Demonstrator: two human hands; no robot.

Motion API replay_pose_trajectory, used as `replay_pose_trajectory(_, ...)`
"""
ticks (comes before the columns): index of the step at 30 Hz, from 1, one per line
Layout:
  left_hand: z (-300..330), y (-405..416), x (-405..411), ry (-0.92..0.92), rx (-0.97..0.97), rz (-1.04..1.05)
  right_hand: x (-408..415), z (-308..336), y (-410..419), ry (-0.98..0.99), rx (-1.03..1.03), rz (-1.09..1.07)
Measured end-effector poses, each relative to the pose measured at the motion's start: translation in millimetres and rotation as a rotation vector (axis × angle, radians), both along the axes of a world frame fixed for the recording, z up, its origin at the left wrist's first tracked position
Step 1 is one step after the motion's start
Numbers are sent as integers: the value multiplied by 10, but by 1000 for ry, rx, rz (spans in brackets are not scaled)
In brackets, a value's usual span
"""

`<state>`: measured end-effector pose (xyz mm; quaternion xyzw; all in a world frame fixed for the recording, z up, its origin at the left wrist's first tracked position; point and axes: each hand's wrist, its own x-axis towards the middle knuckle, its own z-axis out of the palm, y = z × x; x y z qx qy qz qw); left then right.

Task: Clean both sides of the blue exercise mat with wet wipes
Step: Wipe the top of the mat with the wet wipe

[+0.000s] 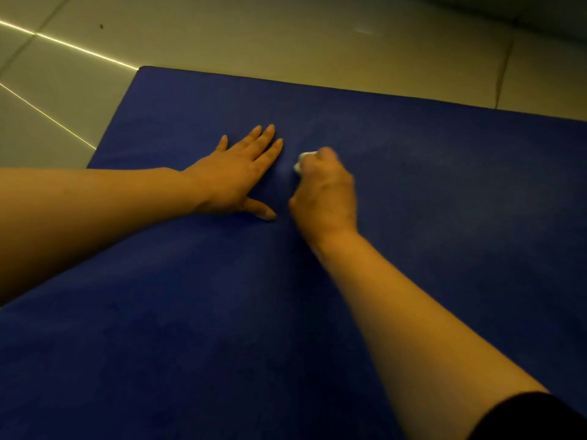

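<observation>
We kneel over the blue mat (413,185), which lies flat on a tiled floor (222,36) and fills most of our view. Our left hand (236,176) rests flat on the mat, fingers straight and spread. Just beside it, our right hand (325,188) curls around a white wipe (301,161) and presses it against the mat. A dark sleeve (533,417) shows on our right arm.

Left hand (239,173) flat (fingers spread); right hand (325,188) fisted.
</observation>
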<state>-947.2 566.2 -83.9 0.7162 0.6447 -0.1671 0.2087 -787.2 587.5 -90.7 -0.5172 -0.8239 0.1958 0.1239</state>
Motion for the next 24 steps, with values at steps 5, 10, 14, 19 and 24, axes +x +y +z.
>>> replay_pose_trajectory(5,93,-261,111,-14,11,-18,311,-87,-32,51,58,49)
replay_pose_trajectory(10,126,-573,213,7,-47,-58,641,-36,-8,-7,40,-269)
replay_pose_trajectory(14,154,-549,331,27,-89,-4,167,33,-403,-36,-8,-13)
replay_pose_trajectory(19,172,-573,336,43,-101,-12,524,-25,-393,-6,25,48)
replay_pose_trajectory(24,145,-567,338,65,-124,-5,863,-19,-282,-86,22,-275)
